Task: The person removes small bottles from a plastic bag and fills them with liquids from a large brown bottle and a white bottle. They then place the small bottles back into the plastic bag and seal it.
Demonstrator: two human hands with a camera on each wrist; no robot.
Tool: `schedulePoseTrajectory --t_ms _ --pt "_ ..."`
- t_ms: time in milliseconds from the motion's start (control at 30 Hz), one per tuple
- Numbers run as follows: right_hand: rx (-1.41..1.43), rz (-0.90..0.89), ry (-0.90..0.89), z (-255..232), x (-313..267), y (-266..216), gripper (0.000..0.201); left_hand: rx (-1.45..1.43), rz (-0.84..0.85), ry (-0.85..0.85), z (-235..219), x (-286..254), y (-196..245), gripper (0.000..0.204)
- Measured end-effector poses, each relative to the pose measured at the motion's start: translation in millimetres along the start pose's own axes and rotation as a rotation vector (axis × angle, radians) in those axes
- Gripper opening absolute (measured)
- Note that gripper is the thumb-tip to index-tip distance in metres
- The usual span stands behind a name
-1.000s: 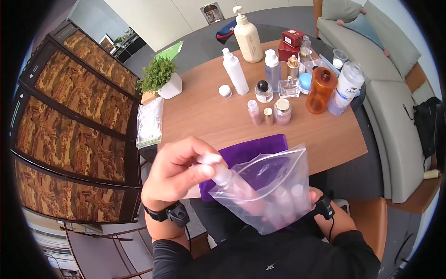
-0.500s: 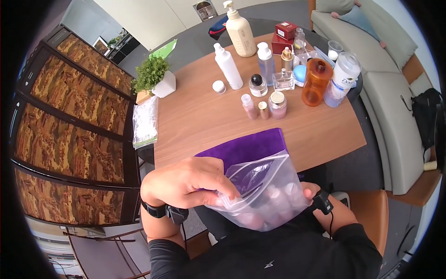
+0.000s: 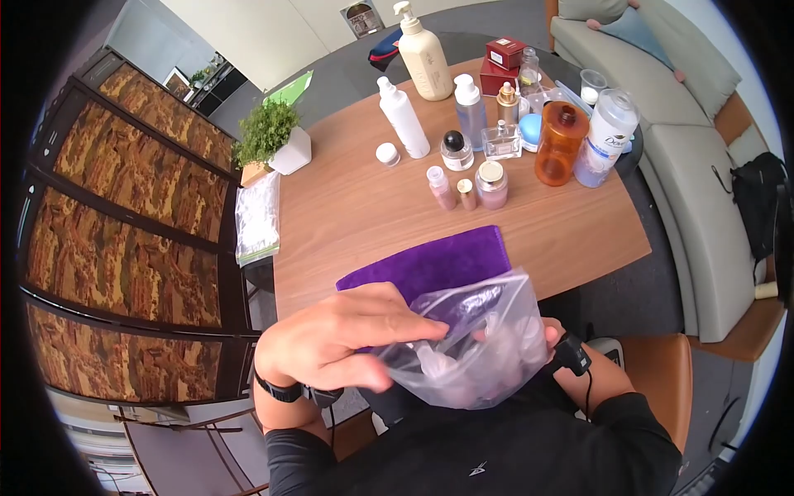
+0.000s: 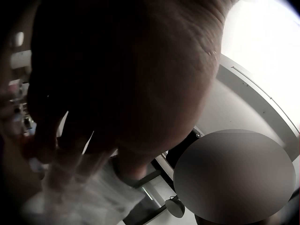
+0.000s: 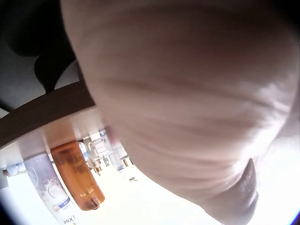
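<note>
A clear zip bag (image 3: 463,376) with several small pinkish bottles inside hangs above the person's lap, its mouth apart. My right hand (image 3: 556,339) grips the bag's right side, and most of its fingers are hidden behind the plastic. At the left edge of the mouth is my left hand (image 3: 343,335), index finger stretched over the opening and thumb spread away below. A pale-necked bottle (image 3: 432,362) lies tilted inside the bag, just under those fingers. In the left wrist view the cloudy plastic of the bag overlaps the fingertips.
A purple cloth (image 3: 430,260) lies at the table's (image 3: 347,223) front edge. Behind it stand a pink bottle (image 3: 441,188), a pink jar (image 3: 492,186), an amber bottle (image 3: 562,145) and a cream pump bottle (image 3: 426,62). Flat plastic bags (image 3: 258,217) and a potted plant (image 3: 273,136) sit left.
My left hand has lowered a pink bottle into the bag and let go of it, its fingers now spread. My right hand keeps its grip on the bag.
</note>
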State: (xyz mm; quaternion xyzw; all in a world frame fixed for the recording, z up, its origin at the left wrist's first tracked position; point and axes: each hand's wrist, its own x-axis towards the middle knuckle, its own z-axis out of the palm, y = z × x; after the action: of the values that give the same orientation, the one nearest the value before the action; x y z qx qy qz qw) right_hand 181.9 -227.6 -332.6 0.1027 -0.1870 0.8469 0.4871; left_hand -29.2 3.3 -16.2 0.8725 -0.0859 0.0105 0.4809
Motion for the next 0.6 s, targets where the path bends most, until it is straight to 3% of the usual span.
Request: schedulePoseTrajectory --t_ms 67,100,167,200,233,267,400,600 --pt "0.091 -0.066 0.225 -35 -19 15 0.105 0.026 0.001 0.084 6 -2 9 0.051" --pt "0.088 -0.069 0.225 -13 -4 7 0.105 0.049 -0.001 0.174 10 -4 16 0.054" --pt "-0.008 -0.131 0.055 30 24 -12 0.111 0.204 -0.031 0.189 14 -6 28 0.046" --pt "-0.009 -0.126 0.053 31 26 -16 0.111 0.316 -0.042 0.228 14 -8 32 0.042" --pt "-0.046 -0.102 0.066 32 28 -19 0.113 0.429 -0.054 0.268 15 -10 34 0.037" --pt "-0.086 -0.078 0.078 33 30 -23 0.116 0.441 -0.019 0.381 19 -9 35 0.029" --pt "-0.218 -0.012 0.113 40 38 -40 0.124 0.425 0.085 0.544 16 -5 51 0.023" --pt "-0.566 -0.003 0.199 88 57 -75 0.135 0.578 0.128 0.642 8 2 67 0.018"
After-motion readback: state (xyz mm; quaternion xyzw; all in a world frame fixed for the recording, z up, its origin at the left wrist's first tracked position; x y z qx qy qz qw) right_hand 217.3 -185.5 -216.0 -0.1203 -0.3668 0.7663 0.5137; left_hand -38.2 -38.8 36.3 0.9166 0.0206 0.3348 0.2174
